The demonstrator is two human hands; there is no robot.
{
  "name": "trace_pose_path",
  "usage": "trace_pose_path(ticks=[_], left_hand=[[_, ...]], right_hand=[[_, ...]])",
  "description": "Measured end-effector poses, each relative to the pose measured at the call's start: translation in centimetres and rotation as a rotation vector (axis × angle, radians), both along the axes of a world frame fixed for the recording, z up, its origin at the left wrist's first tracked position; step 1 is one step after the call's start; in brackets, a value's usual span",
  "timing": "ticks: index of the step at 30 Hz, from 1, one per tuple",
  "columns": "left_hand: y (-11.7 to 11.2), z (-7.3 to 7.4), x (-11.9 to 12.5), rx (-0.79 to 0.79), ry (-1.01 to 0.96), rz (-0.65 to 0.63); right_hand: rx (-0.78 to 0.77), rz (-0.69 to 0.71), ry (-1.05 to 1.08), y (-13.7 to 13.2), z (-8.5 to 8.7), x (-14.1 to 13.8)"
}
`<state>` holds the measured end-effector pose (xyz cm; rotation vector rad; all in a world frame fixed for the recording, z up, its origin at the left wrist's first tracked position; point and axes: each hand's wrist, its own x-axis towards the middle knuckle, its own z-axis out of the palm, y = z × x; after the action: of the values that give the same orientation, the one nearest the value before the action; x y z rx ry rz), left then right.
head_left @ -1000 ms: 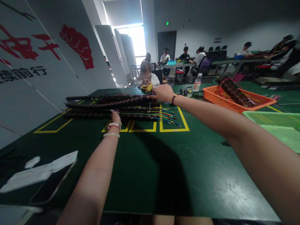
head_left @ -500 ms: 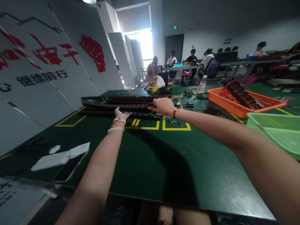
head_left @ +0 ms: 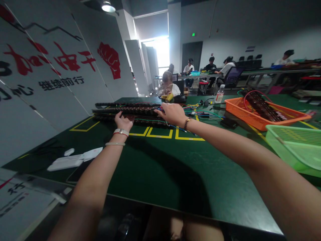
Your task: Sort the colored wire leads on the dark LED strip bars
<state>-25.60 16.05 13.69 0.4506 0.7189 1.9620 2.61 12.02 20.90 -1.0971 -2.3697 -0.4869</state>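
Note:
Several long dark wiring harnesses lie side by side across the far part of the green table [head_left: 155,167]. The one in my hands, a black wiring harness [head_left: 137,109], is raised slightly above the others. My left hand [head_left: 124,121] supports its middle from below, thumb on the near side and the other fingers partly hidden. Near its right end, my right hand [head_left: 173,114] is closed around it, thumb and fingers pinching. Coloured wires with lugs [head_left: 192,130] spread out to the right, beyond my right hand. Under the raised harness is another dark harness [head_left: 152,122].
On the right stand an orange basket [head_left: 253,117] with a dark harness in it and a green basket [head_left: 296,147]. A bottle [head_left: 219,93] is at the back. White paper [head_left: 67,162] and a phone [head_left: 77,172] lie at left. A person sits across the table.
My left hand has moved left along the harness and closed in on it. The harness has risen a little. My view has turned slightly left.

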Motion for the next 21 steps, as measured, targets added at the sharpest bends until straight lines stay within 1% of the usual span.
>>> trace_pose_path(ticks=[5, 10, 15, 21], left_hand=[[-1.6, 1.5, -0.1, 0.062, -0.014, 0.0], [-3.1, 2.6, 0.6, 0.144, -0.029, -0.034], [-4.6, 3.5, 1.6, 0.162, -0.028, -0.066], [-6.2, 5.1, 2.6, 0.244, 0.017, -0.128]], right_hand=[[0.066, 0.004, 0.035, -1.4, 1.5, -0.4], [0.097, 0.002, 0.033, -2.6, 2.8, -0.2], [0.115, -0.001, 0.055, -3.4, 3.3, 0.6], [0.178, -0.013, 0.077, -3.6, 4.5, 2.3]])
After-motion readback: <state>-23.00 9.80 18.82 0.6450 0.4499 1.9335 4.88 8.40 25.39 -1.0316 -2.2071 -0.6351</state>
